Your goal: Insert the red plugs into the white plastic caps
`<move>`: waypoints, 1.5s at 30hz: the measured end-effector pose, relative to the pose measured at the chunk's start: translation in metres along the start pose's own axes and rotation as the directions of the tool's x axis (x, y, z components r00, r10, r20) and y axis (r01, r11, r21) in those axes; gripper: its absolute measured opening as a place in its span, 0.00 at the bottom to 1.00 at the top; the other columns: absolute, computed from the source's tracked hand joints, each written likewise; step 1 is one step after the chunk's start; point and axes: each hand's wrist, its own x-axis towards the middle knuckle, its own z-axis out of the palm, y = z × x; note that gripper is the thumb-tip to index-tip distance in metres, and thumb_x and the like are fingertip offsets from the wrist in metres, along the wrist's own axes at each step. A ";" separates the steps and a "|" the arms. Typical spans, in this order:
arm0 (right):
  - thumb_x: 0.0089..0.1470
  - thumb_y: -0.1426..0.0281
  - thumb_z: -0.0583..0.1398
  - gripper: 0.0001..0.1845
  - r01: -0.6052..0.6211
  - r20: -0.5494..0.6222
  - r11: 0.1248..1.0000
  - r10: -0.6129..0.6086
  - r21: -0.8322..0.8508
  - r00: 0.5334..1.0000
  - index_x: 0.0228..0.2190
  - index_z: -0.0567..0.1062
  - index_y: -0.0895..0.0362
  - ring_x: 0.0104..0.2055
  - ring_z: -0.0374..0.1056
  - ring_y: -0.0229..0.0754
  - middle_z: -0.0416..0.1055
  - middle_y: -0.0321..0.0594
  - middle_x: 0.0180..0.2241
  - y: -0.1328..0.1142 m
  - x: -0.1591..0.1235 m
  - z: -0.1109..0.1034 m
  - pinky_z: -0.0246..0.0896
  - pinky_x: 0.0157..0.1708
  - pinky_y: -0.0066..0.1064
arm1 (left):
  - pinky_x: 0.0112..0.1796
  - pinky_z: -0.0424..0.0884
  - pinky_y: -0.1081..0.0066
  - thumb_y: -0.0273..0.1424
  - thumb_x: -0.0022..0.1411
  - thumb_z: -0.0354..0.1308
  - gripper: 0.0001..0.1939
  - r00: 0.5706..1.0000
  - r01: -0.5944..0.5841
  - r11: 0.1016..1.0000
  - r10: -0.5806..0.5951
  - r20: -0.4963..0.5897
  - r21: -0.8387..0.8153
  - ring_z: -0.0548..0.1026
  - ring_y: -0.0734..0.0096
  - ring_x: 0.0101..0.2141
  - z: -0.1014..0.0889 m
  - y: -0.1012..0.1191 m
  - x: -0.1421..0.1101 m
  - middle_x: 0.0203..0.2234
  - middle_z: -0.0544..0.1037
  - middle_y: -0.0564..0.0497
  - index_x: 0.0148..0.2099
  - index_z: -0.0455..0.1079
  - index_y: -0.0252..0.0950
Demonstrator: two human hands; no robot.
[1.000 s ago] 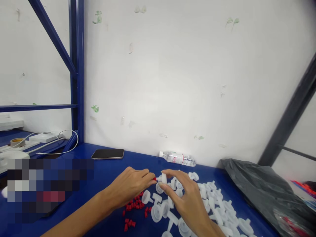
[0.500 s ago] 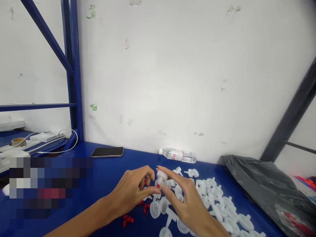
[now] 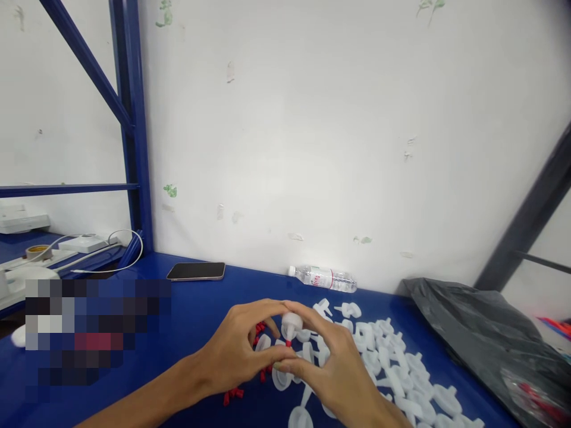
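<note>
Between my hands is a white plastic nozzle cap, its narrow spout pointing down with a small red tip cap on the end. My left hand and my right hand both close on it, index fingers at the top of the white part and thumbs under the red tip. Beneath and to the right spreads a heap of loose white nozzle caps. Several loose red tip caps lie below my left hand, partly hidden by it.
A phone lies at the back left of the blue table, and a clear plastic bottle lies on its side against the wall. On the right is a dark plastic bag. White cables and fittings sit at left.
My left hand has moved in to the nozzle cap, its index finger now meeting the top. Both thumbs have come together under the red tip, and the spout points more directly downward.
</note>
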 end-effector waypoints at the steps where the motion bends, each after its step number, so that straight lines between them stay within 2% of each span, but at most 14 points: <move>1: 0.47 0.55 0.70 0.38 0.009 -0.007 1.000 -0.009 -0.001 1.000 0.59 0.68 0.33 0.62 0.63 0.57 0.70 0.30 0.59 -0.001 0.000 -0.001 0.59 0.60 0.54 | 0.31 0.75 0.74 0.38 0.58 0.68 0.23 1.000 -0.016 1.000 0.016 -0.009 -0.008 0.77 0.73 0.28 0.000 0.000 0.000 0.36 0.82 0.51 0.55 0.74 0.41; 5: 0.48 0.56 0.70 0.36 0.038 -0.026 0.999 -0.038 0.015 0.999 0.58 0.71 0.36 0.62 0.65 0.56 0.72 0.30 0.58 -0.003 0.001 -0.002 0.60 0.61 0.51 | 0.28 0.71 0.75 0.36 0.59 0.67 0.19 0.997 -0.068 0.997 0.069 -0.036 0.032 0.73 0.75 0.23 0.001 0.000 -0.002 0.25 0.79 0.55 0.52 0.77 0.40; 8: 0.49 0.56 0.69 0.35 0.062 -0.021 0.998 -0.062 0.010 0.998 0.59 0.71 0.38 0.62 0.65 0.55 0.73 0.33 0.58 -0.004 0.000 -0.002 0.60 0.61 0.48 | 0.27 0.69 0.76 0.35 0.59 0.67 0.15 0.997 -0.059 0.997 0.061 -0.042 0.053 0.71 0.76 0.22 0.003 -0.001 -0.002 0.23 0.77 0.57 0.49 0.78 0.40; 13: 0.54 0.51 0.65 0.36 0.026 0.000 0.996 -0.026 -0.080 1.000 0.62 0.64 0.37 0.62 0.65 0.56 0.69 0.35 0.60 -0.006 -0.002 -0.006 0.65 0.57 0.48 | 0.34 0.73 0.73 0.38 0.58 0.68 0.19 0.999 -0.011 0.997 0.015 -0.041 0.074 0.77 0.73 0.28 0.001 -0.006 -0.001 0.33 0.82 0.53 0.51 0.77 0.39; 16: 0.64 0.52 0.56 0.28 0.078 -0.064 0.985 -0.089 -0.154 0.994 0.63 0.61 0.39 0.61 0.65 0.52 0.70 0.37 0.59 -0.002 0.002 -0.013 0.65 0.56 0.48 | 0.32 0.73 0.72 0.44 0.59 0.65 0.24 0.991 0.114 0.986 -0.104 -0.089 0.121 0.76 0.72 0.26 -0.006 -0.011 0.006 0.32 0.83 0.52 0.55 0.74 0.38; 18: 0.67 0.57 0.52 0.20 0.144 -0.126 0.959 -0.179 -0.246 0.976 0.58 0.68 0.44 0.59 0.67 0.51 0.72 0.40 0.56 0.005 0.008 -0.019 0.63 0.58 0.47 | 0.31 0.72 0.71 0.50 0.61 0.61 0.26 0.968 0.233 0.954 -0.209 -0.142 0.186 0.76 0.71 0.24 -0.014 -0.019 0.012 0.30 0.83 0.53 0.54 0.73 0.39; 21: 0.67 0.62 0.51 0.15 0.204 -0.133 0.884 -0.282 -0.420 0.950 0.46 0.76 0.50 0.54 0.71 0.53 0.77 0.43 0.48 0.019 0.019 -0.026 0.63 0.56 0.50 | 0.37 0.71 0.67 0.52 0.66 0.52 0.25 0.921 0.384 0.839 -0.318 -0.227 0.385 0.79 0.64 0.33 -0.029 -0.040 0.020 0.36 0.82 0.51 0.52 0.74 0.40; 23: 0.66 0.63 0.52 0.15 0.204 -0.103 0.845 -0.291 -0.495 0.951 0.44 0.77 0.52 0.51 0.72 0.54 0.78 0.44 0.44 0.027 0.024 -0.028 0.64 0.54 0.52 | 0.40 0.69 0.64 0.50 0.68 0.47 0.25 0.895 0.446 0.745 -0.371 -0.248 0.496 0.78 0.58 0.40 -0.038 -0.056 0.021 0.39 0.81 0.47 0.48 0.75 0.39; 28: 0.66 0.65 0.53 0.15 0.188 -0.025 0.821 -0.238 -0.539 0.971 0.40 0.79 0.53 0.50 0.73 0.54 0.79 0.45 0.43 0.037 0.027 -0.026 0.63 0.54 0.54 | 0.35 0.66 0.65 0.48 0.67 0.48 0.25 0.857 0.499 0.674 -0.476 -0.197 0.545 0.78 0.54 0.37 -0.049 -0.086 0.017 0.35 0.80 0.42 0.34 0.77 0.36; 33: 0.64 0.67 0.55 0.12 0.223 0.064 0.826 -0.222 -0.518 0.973 0.41 0.79 0.52 0.51 0.73 0.53 0.79 0.43 0.43 0.039 0.027 -0.021 0.53 0.62 0.61 | 0.29 0.62 0.67 0.48 0.69 0.44 0.28 0.850 0.481 0.667 -0.515 -0.114 0.569 0.79 0.57 0.31 -0.046 -0.088 0.016 0.25 0.79 0.44 0.27 0.73 0.37; 37: 0.63 0.70 0.56 0.11 0.227 0.070 0.858 -0.220 -0.460 0.973 0.40 0.79 0.52 0.49 0.75 0.51 0.80 0.41 0.41 0.039 0.028 -0.017 0.48 0.64 0.63 | 0.34 0.65 0.66 0.47 0.70 0.43 0.26 0.860 0.461 0.660 -0.497 -0.115 0.594 0.79 0.53 0.39 -0.042 -0.090 0.015 0.34 0.80 0.41 0.32 0.74 0.37; 41: 0.61 0.72 0.58 0.08 0.195 0.090 0.885 -0.172 -0.423 0.981 0.39 0.78 0.51 0.45 0.77 0.48 0.81 0.37 0.37 0.040 0.029 -0.016 0.44 0.65 0.64 | 0.40 0.68 0.63 0.47 0.71 0.43 0.24 0.858 0.470 0.654 -0.497 -0.131 0.593 0.77 0.51 0.45 -0.040 -0.093 0.014 0.42 0.80 0.40 0.44 0.74 0.36; 43: 0.61 0.72 0.59 0.06 0.195 0.099 0.886 -0.169 -0.420 0.981 0.37 0.77 0.51 0.42 0.77 0.46 0.80 0.35 0.35 0.041 0.030 -0.017 0.42 0.66 0.64 | 0.42 0.68 0.62 0.47 0.71 0.42 0.25 0.855 0.485 0.642 -0.489 -0.170 0.594 0.77 0.50 0.47 -0.041 -0.088 0.015 0.45 0.79 0.38 0.50 0.71 0.35; 45: 0.61 0.71 0.59 0.05 0.209 0.090 0.884 -0.189 -0.417 0.978 0.34 0.76 0.51 0.40 0.78 0.45 0.80 0.34 0.34 0.041 0.031 -0.018 0.42 0.66 0.63 | 0.41 0.68 0.62 0.45 0.72 0.42 0.23 0.858 0.487 0.634 -0.476 -0.193 0.600 0.77 0.51 0.45 -0.044 -0.080 0.018 0.44 0.79 0.38 0.50 0.70 0.35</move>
